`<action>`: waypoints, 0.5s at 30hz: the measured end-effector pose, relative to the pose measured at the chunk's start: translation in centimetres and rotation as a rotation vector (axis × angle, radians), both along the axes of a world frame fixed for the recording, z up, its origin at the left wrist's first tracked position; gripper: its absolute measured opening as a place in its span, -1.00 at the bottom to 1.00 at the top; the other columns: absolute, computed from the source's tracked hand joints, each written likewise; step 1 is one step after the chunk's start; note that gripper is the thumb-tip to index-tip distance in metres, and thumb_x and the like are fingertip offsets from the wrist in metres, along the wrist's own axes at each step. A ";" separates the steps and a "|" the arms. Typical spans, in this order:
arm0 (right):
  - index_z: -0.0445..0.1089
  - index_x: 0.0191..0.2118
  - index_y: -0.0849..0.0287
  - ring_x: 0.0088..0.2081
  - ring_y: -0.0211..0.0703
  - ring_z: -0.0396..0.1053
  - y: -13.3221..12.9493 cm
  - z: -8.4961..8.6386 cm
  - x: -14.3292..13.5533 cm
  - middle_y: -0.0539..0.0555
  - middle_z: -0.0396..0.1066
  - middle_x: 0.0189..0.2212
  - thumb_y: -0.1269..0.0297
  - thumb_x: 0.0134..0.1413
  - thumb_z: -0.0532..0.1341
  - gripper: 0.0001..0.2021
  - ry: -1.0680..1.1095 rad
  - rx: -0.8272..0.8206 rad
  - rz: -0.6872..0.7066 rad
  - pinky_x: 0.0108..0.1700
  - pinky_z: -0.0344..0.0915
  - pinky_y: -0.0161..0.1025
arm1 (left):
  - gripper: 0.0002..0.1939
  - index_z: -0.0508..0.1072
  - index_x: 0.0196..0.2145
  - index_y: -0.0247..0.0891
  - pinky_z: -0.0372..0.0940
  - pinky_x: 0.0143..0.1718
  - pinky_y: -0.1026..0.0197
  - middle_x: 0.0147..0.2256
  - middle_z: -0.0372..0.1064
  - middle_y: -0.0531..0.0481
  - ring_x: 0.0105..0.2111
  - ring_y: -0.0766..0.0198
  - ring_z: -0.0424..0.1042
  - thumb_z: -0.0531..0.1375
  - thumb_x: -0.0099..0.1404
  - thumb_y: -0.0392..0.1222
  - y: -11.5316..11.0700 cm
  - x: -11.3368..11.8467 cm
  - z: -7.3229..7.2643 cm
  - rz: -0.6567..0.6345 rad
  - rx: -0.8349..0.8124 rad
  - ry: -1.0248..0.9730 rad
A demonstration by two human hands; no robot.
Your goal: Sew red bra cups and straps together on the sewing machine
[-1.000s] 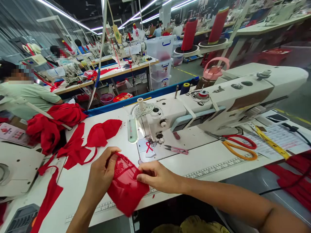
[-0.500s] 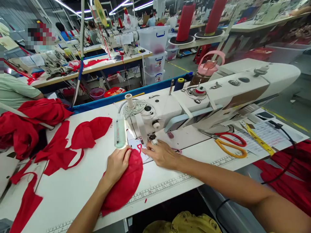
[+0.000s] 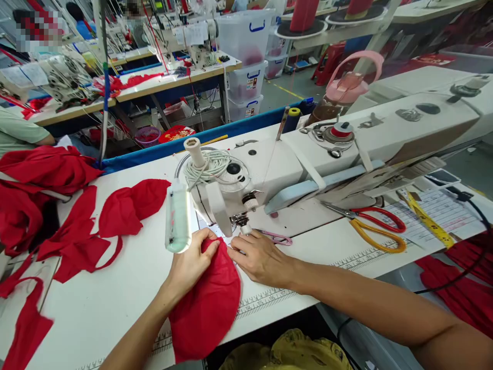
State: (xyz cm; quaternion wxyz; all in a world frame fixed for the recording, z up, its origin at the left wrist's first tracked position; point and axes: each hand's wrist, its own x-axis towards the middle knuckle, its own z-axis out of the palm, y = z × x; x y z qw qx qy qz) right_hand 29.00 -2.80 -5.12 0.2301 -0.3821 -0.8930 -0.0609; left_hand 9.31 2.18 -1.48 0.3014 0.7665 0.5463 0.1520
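Observation:
A red fabric piece with a rounded edge [image 3: 210,308] hangs over the front of the white sewing table. My left hand [image 3: 192,259] pinches its upper end between thumb and fingers, just below the head of the sewing machine [image 3: 262,169]. Close by on the right, my right hand [image 3: 262,257] has its fingers curled together near the presser foot area. What lies in those fingertips, if anything, is hidden. The needle itself is masked by the machine head and hands. A lit, pale green lamp [image 3: 177,218] stands beside my left hand.
Red-and-yellow-handled scissors [image 3: 377,228], small pink-handled snips [image 3: 279,238] and a yellow tape measure [image 3: 427,221] lie to the right. Cut red pieces [image 3: 131,208] and a red fabric heap [image 3: 46,174] are on the left. Behind stands a pink-lidded jug [image 3: 346,87].
The view has shifted closer and downward. The red fabric has swung a little to the right under my left hand. The small red loop by my right fingertips no longer shows.

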 end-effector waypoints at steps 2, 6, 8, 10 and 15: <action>0.39 -0.25 0.26 -0.35 -0.14 0.08 0.0 0.1 0.0 0.07 0.28 -0.37 0.56 0.14 0.09 -0.84 -0.001 -0.004 0.004 -0.28 -0.04 -0.16 | -0.84 0.41 -0.44 -0.15 0.25 -0.27 0.22 -0.42 0.44 0.09 -0.36 0.21 0.41 0.12 0.28 -0.13 0.1 0.1 0.1 0.009 -0.004 -0.004; 0.39 -0.22 0.28 -0.38 -0.15 0.06 -0.1 0.2 0.0 0.07 0.28 -0.37 0.56 0.15 0.07 -0.82 0.004 -0.023 -0.021 -0.27 -0.04 -0.15 | -0.81 0.32 -0.53 -0.14 0.22 -0.36 0.25 -0.53 0.33 0.12 -0.45 0.24 0.34 0.12 0.22 -0.13 0.2 0.5 0.6 0.025 -0.004 -0.014; 0.39 -0.20 0.28 -0.39 -0.15 0.06 -0.1 0.2 0.0 0.07 0.29 -0.37 0.53 0.16 0.08 -0.83 -0.001 -0.024 -0.052 -0.26 -0.05 -0.14 | -0.81 0.29 -0.55 -0.14 0.21 -0.38 0.26 -0.54 0.30 0.12 -0.46 0.25 0.31 0.12 0.20 -0.12 0.3 0.7 0.6 0.030 -0.003 -0.021; 0.39 -0.21 0.28 -0.40 -0.14 0.07 -0.1 0.2 0.0 0.08 0.29 -0.38 0.53 0.18 0.07 -0.83 -0.012 -0.010 -0.075 -0.27 -0.05 -0.14 | -0.81 0.27 -0.55 -0.14 0.21 -0.39 0.26 -0.53 0.29 0.12 -0.46 0.25 0.30 0.11 0.19 -0.11 0.3 0.8 0.6 0.035 -0.003 -0.030; 0.38 -0.29 0.27 -0.43 -0.15 0.06 0.0 0.4 -0.2 0.06 0.26 -0.45 0.62 0.19 0.00 -0.75 -0.006 0.089 -0.094 -0.29 -0.07 -0.14 | -0.74 0.21 -0.58 -0.14 0.18 -0.44 0.27 -0.58 0.21 0.14 -0.51 0.27 0.24 0.11 0.21 -0.06 -0.2 0.8 1.0 0.088 -0.018 -0.054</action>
